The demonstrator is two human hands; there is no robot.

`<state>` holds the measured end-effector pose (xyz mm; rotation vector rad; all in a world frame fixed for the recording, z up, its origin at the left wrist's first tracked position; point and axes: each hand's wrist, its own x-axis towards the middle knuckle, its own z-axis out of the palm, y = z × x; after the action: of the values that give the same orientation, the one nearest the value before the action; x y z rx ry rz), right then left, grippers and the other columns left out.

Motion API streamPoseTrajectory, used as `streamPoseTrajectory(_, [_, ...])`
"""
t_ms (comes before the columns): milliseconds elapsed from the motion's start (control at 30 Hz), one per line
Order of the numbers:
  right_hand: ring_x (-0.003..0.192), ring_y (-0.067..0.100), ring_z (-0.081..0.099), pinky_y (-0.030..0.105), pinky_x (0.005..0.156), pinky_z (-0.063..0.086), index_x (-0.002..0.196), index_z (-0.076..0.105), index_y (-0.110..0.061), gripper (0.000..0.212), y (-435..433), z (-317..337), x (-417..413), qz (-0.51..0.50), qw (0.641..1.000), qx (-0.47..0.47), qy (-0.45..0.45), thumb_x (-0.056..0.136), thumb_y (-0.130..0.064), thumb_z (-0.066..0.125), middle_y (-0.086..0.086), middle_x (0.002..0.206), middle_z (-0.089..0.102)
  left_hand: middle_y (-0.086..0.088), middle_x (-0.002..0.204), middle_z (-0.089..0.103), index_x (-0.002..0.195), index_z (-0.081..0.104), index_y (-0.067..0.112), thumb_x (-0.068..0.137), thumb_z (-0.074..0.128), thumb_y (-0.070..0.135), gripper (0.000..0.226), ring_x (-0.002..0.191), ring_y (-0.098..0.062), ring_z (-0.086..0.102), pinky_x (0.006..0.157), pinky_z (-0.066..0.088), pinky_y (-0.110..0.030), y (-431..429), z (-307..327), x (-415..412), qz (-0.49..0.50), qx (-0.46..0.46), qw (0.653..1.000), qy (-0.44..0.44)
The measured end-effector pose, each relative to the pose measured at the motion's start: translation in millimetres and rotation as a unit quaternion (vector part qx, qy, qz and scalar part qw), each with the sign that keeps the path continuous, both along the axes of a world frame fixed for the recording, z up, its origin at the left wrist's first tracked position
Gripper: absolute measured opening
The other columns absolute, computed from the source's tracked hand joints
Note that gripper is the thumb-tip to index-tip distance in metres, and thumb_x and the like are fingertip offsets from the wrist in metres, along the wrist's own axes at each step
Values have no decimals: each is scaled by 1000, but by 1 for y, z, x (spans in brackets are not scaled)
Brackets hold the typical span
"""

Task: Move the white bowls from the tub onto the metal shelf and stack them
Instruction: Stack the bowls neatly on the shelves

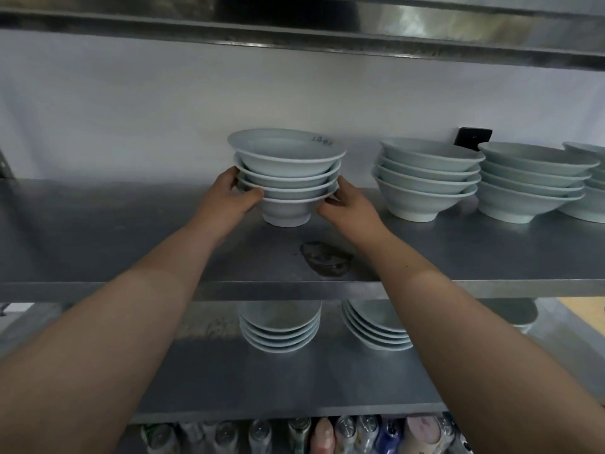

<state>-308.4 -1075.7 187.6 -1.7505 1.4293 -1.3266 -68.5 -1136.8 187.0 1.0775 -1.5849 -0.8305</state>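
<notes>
Several white bowls (286, 178) stand nested in one stack on the metal shelf (131, 244), a little left of its middle. The foot of the lowest bowl is down at the shelf surface. The top bowl (281, 149) sits slightly askew and carries small dark writing inside its far rim.

The left hand (229, 199) grips the stack's left side, its fingers (229, 175) curled round the lower rims and the thumb pressed against the front. The right hand (348, 208) holds the right side the same way, fingers at the rims and thumb just under the lowest one. Both forearms are bare.

A dark, wet-looking patch (327, 262) lies on the shelf in front of the held stack, between the wrists. To the right stand a second stack (425, 181), a third stack (530, 185) just beside it, and a fourth (589, 198) cut off by the edge. A black plate (473, 137) is fixed to the white wall behind them.

On the lower shelf (262, 381) are two more stacks (280, 326), one partly hidden by the right forearm. Below that is a row of bottles (294, 434).
</notes>
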Motion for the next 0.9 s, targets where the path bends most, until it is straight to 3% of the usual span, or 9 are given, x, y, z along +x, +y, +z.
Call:
streamPoseTrajectory(200, [123,2,54,30,99,50,146,36,-41,74,7,-13,20,-14,1000,-14,-15,79,-25,63,-15,133,59,21,123,60,134,51,31,80,66,29,56,107,0,62,100,51,-46,24,1,4,-27,0,999,44])
streamPoseTrajectory(267, [120,1,56,25,96,49,146,37,-40,72,9,-16,21,-18,999,-17,-33,79,-26,61,-19,126,58,19,139,49,148,36,29,89,65,21,66,111,3,57,105,47,-44,26,-4,2,-25,1,997,72])
streamPoseTrajectory(333, [122,3,55,27,97,48,146,39,-36,71,6,-16,20,-24,998,-16,-57,78,-29,61,-16,131,56,12,145,38,156,18,27,90,67,25,82,119,-4,48,110,41,-45,24,-7,2,-4,31,995,93])
streamPoseTrajectory(367, [125,7,53,29,99,48,147,38,-33,70,5,-16,19,-32,998,-7,-59,81,-28,62,-11,138,53,13,143,38,156,18,27,87,70,32,87,120,-6,47,111,40,-46,21,-8,3,-3,45,995,94])
streamPoseTrajectory(433, [130,12,50,32,102,45,148,39,-26,66,2,-15,19,-48,998,13,-44,87,-24,63,-6,143,50,16,144,45,148,35,29,76,71,48,83,121,-5,51,108,43,-47,16,-10,8,-15,45,996,69])
streamPoseTrajectory(533, [127,10,52,30,102,45,136,51,-29,51,2,-18,20,-33,999,-7,-42,87,-17,61,-12,129,57,14,136,56,136,49,33,71,68,59,73,113,-1,59,101,49,-47,12,-17,14,-9,14,999,32])
streamPoseTrajectory(633, [114,3,58,28,101,46,122,57,-34,41,4,-20,19,-40,998,-31,-44,88,-10,59,-15,115,62,9,135,56,133,50,33,71,67,61,70,108,-4,62,97,52,-47,13,-19,15,12,-16,1000,11])
streamPoseTrajectory(733, [108,0,62,29,99,48,120,60,-32,40,5,-21,18,-47,997,-39,-38,87,-9,59,-11,118,65,10,132,58,131,51,33,73,67,58,65,107,-6,63,95,53,-46,14,-21,14,13,-23,1000,3])
streamPoseTrajectory(900, [104,-3,64,33,99,51,111,66,-34,35,6,-23,19,-61,996,-57,-32,86,-12,60,-12,110,71,12,121,64,128,55,29,78,73,50,57,102,-1,63,88,51,-28,15,-23,14,36,-41,998,-7])
